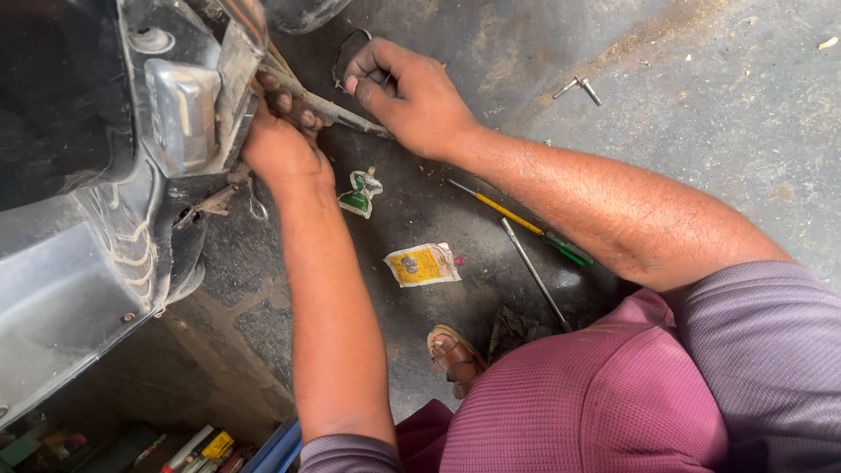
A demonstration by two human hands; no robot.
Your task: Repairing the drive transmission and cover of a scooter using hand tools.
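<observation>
The left hand [282, 131] is curled shut around the near end of a slim metal tool [337, 112], its fingertips pressed up against the lower edge of the grey vehicle body panel [188, 114], seemingly to keep the tool seated where it meets the metal. The right hand [407, 92] sits just beside it on the far side, fingers folded down over the same tool's shaft and thumb tucked under, so both hands bear on one piece and the grip looks set for levering or steadying rather than lifting. Which tool it is exactly I cannot tell, since the hands cover most of it. Close under the left wrist a bent bracket and a small wire hook [256, 207] hang from the panel's ragged lower edge, leaving little room on that side. Below the hands, on the stained concrete floor [701, 114], lie a torn green and white sachet [359, 194] and a yellow sachet [422, 264]; under the right forearm rest a yellow-shafted screwdriver with a green handle [524, 225] and a plain steel rod [534, 273]. Beyond the right hand, well apart, a small socket bit [578, 88] lies on open floor, where there is the most free space. A sandalled foot [454, 355] is tucked near the person's body.
</observation>
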